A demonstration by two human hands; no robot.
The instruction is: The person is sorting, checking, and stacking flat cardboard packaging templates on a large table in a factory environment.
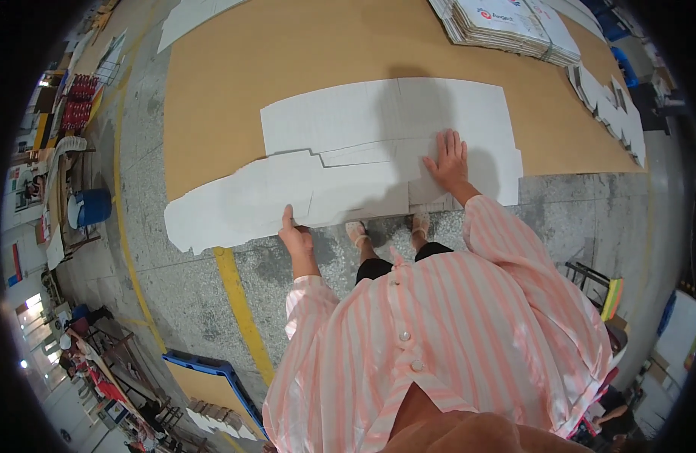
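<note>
You are laying your right hand (451, 167) flat and open, fingers slightly spread, on the right part of the white cardboard; it is gripping nothing. Your left hand (296, 240) is meeting the near edge of the front white sheet (242, 200), forefinger pointing forward on top; whether its other fingers are pinching the edge from below, you cannot tell. That sheet is lying before you, lapping over the rear white sheet (325, 117), with both resting partly on a tan board (212, 98). A cardboard stack (506, 23) is sitting at the board's far right.
</note>
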